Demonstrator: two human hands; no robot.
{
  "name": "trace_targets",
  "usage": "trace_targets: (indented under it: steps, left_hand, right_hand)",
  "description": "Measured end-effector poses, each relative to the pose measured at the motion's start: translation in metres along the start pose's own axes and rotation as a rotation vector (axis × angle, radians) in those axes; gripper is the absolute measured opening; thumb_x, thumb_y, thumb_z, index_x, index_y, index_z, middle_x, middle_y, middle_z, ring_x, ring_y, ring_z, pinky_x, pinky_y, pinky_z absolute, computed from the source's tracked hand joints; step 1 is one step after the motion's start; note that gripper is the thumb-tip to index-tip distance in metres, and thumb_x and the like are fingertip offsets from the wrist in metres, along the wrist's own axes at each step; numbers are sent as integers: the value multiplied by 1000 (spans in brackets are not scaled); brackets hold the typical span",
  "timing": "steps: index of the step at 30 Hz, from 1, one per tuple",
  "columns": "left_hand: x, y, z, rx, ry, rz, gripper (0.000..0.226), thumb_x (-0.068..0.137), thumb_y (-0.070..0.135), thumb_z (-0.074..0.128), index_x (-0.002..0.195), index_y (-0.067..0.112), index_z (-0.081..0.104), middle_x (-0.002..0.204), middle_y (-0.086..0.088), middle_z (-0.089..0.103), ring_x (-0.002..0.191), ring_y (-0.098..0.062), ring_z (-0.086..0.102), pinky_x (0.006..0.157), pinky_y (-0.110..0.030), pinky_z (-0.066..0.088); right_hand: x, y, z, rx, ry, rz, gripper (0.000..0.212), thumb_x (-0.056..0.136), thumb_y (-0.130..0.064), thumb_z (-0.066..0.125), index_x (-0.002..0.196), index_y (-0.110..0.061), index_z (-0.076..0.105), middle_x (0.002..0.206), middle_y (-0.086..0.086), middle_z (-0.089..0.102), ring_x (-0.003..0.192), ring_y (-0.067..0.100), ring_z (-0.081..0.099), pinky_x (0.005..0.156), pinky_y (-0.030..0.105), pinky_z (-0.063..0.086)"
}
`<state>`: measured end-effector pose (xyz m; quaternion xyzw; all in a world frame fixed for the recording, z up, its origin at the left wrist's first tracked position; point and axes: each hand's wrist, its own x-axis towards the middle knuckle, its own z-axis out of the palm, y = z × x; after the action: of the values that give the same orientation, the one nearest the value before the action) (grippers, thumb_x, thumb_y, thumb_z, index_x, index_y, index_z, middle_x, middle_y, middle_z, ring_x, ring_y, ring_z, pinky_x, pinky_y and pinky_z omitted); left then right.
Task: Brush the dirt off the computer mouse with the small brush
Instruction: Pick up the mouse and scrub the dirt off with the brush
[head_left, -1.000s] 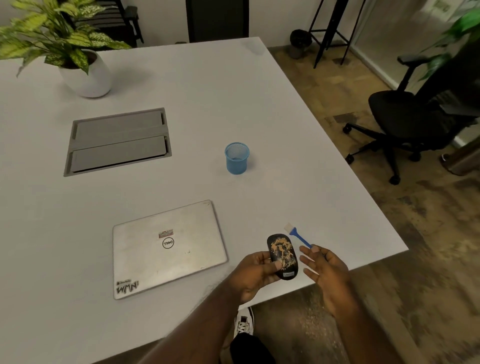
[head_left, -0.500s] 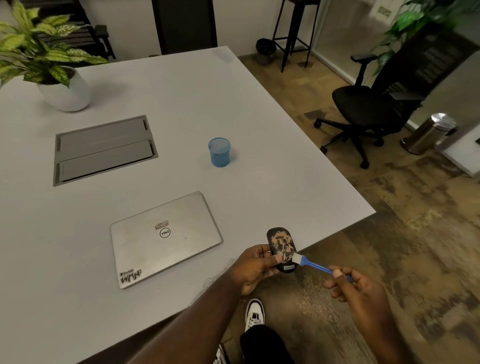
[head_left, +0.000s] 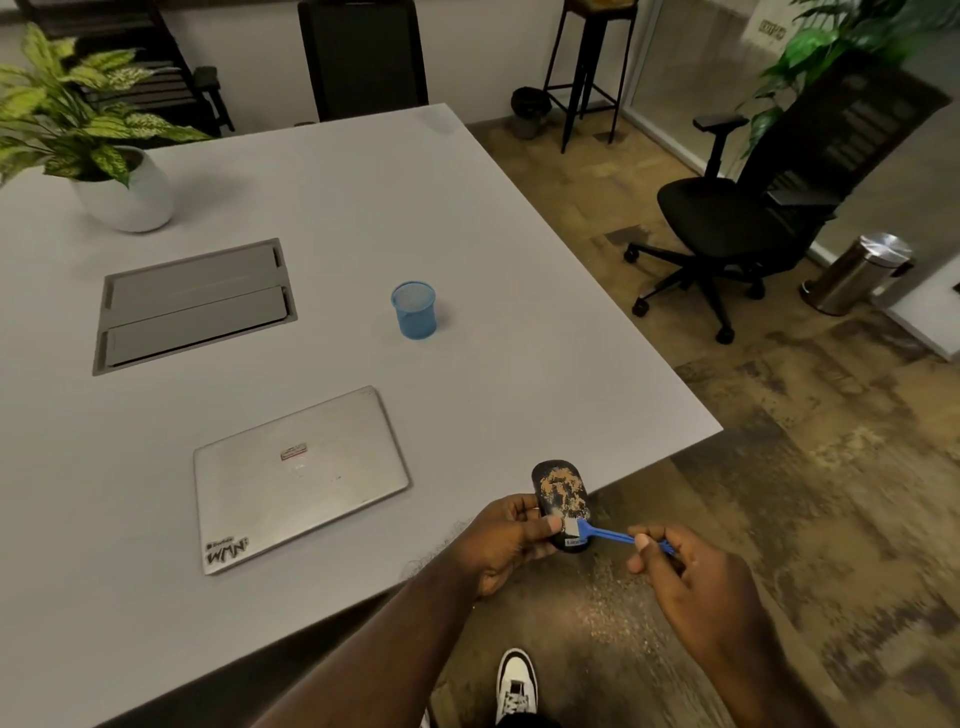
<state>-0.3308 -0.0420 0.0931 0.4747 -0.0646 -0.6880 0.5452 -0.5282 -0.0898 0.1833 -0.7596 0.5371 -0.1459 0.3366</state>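
Observation:
My left hand grips a black computer mouse by its near end, just past the table's front edge. Tan dirt speckles the mouse's top. My right hand pinches the blue handle of a small brush. Its white bristles rest on the mouse's near end, beside my left thumb. Loose tan grains lie on the floor below the hands.
On the grey table lie a closed silver laptop, a blue mesh cup, a cable hatch and a potted plant. A black office chair and a steel bin stand to the right. My shoe is below.
The brush came down from above the mouse onto its near end, and my right hand closed on the handle. The mouse moved off past the table edge. Dirt appeared on the floor.

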Motion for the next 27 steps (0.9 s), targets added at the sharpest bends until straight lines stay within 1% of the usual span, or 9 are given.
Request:
trace_targets:
  steps: [3, 8, 10, 13, 15, 18, 22, 25, 27]
  left_hand:
    - [7, -4, 10, 10, -7, 7, 19, 88, 0, 65, 105, 7, 68, 99, -10, 77, 92, -19, 74, 75, -26, 59]
    - [15, -8, 18, 1, 20, 16, 23, 87, 0, 66, 109, 5, 67, 101, -11, 76, 95, -20, 73, 77, -27, 59]
    - [18, -7, 20, 5, 24, 20, 26, 87, 1, 67, 113, 3, 66, 104, -12, 76, 98, -22, 73, 79, -28, 59]
    - [22, -5, 23, -5, 30, 19, 28, 87, 0, 66, 115, 2, 64, 102, -12, 76, 97, -22, 73, 78, -28, 59]
    - [25, -4, 26, -2, 34, 23, 30, 87, 1, 67, 116, 2, 63, 102, -11, 76, 96, -21, 73, 78, -28, 59]
    - [29, -4, 33, 4, 24, 27, 27, 87, 2, 67, 114, 3, 64, 100, -9, 77, 95, -20, 73, 77, -27, 59]
    - [33, -8, 43, 52, 14, 23, 20, 88, 1, 65, 107, 7, 66, 94, -4, 78, 87, -14, 74, 71, -23, 57]
    - [34, -12, 49, 82, -1, 14, 18, 89, 0, 64, 105, 9, 67, 92, -3, 78, 84, -13, 74, 70, -22, 57]
    - [34, -14, 52, 93, -16, 7, 17, 89, 1, 64, 104, 10, 68, 93, -3, 78, 87, -14, 75, 71, -22, 58]
  right_hand:
    - [11, 9, -10, -20, 35, -5, 14, 92, -28, 57, 86, -34, 67, 64, -22, 68, 39, 4, 53, 32, 15, 33]
    - [25, 19, -29, -86, 103, 13, 13, 92, -25, 58, 85, -27, 68, 49, -11, 59, 47, -8, 55, 31, 11, 33]
    - [28, 21, -34, -47, 80, 5, 11, 92, -24, 58, 89, -28, 68, 58, -12, 64, 45, -4, 55, 31, 11, 34]
    - [29, 22, -37, 3, 29, -49, 12, 90, -22, 60, 87, -30, 68, 63, -15, 68, 39, 2, 52, 30, 13, 33]
    - [29, 24, -37, -18, 18, -65, 12, 90, -22, 61, 85, -30, 68, 61, -15, 68, 41, 0, 54, 31, 11, 33]
    - [33, 30, -38, -82, 34, -12, 10, 91, -25, 59, 90, -28, 69, 58, -12, 67, 47, -6, 57, 32, 11, 34]
    - [37, 39, -47, -56, 83, 33, 11, 91, -25, 59, 90, -29, 69, 59, -15, 67, 44, -1, 57, 31, 12, 34]
    - [34, 40, -52, -22, 28, -14, 12, 90, -26, 60, 83, -33, 67, 70, -29, 67, 39, 0, 53, 30, 11, 31]
    - [32, 42, -51, -59, 6, -22, 13, 90, -26, 60, 80, -31, 67, 65, -33, 64, 40, -3, 53, 31, 10, 32]
